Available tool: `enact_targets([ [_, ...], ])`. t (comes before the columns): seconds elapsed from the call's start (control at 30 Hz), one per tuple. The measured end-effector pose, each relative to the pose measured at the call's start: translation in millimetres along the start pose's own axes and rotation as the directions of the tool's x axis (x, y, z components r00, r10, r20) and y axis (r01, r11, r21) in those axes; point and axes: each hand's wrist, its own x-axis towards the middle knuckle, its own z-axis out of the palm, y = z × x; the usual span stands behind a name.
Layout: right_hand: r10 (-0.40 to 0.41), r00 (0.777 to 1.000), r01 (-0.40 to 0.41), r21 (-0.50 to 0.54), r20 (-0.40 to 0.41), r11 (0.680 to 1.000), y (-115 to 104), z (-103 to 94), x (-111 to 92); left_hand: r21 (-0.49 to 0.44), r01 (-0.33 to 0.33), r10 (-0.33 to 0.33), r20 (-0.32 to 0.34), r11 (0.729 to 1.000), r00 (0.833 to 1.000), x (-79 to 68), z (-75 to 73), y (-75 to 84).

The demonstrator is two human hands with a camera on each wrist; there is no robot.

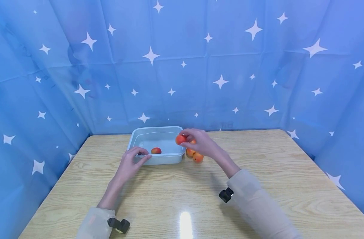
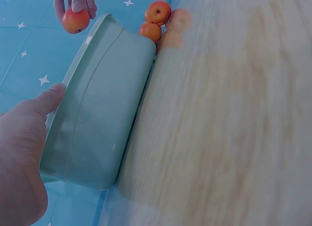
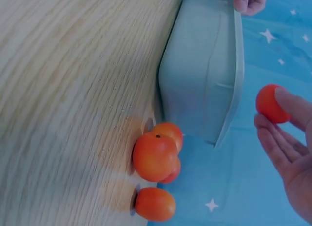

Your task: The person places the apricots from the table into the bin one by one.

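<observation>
My right hand (image 1: pixel 199 141) pinches a small red-orange fruit (image 1: pixel 180 139) between thumb and fingertips. The fruit overlaps the right end of a pale blue-green plastic bin (image 1: pixel 158 160) in the head view; from the right wrist it hangs above rim height, beside the bin. At the front left, my left hand (image 1: pixel 134 161) grips the bin's near rim, its thumb (image 2: pixel 51 97) lying along the edge. One red-yellow fruit (image 1: pixel 156 150) lies inside, against the near wall. Several more fruits (image 3: pixel 155 157) sit on the table by the bin's right end.
The bin stands near the back of a wood-grain table (image 1: pixel 170 199). Behind the table and along its sides hangs a blue curtain (image 1: pixel 182 83) with white stars. Each sleeve carries a small black wrist camera (image 1: pixel 226 195).
</observation>
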Motion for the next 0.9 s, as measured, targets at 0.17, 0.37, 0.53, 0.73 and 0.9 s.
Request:
enact_targets([
  [0.17, 0.002, 1.000, -0.002, 0.017, 0.005, 1.000, -0.2, 5.1, 2.3, -0.002, 0.007, -0.007, 0.004, 1.000, 1.000, -0.4, -0.2, -0.9],
  [0.37, 0.019, 1.000, -0.019, 0.046, 0.007, 0.999, 0.7, 13.2, 4.4, 0.001, 0.009, -0.009, 0.008, 1.000, 1.000, -1.1, -1.0, -0.7],
  [0.53, 0.030, 1.000, -0.030, 0.061, 0.006, 0.998, -1.2, 19.8, 6.9, -0.001, 0.009, -0.009, 0.008, 1.000, 1.000, -0.5, -0.9, -0.8],
  [0.73, 0.036, 0.999, -0.036, 0.067, 0.011, 0.997, -3.8, 27.3, 10.4, 0.003, 0.007, -0.008, 0.009, 1.000, 1.000, 0.0, -0.3, -0.3],
  [0.9, 0.055, 0.998, -0.056, 0.068, 0.023, 0.996, -3.3, 33.4, 11.6, 0.000, 0.004, -0.004, 0.009, 1.000, 1.000, -0.1, -0.2, -0.1],
])
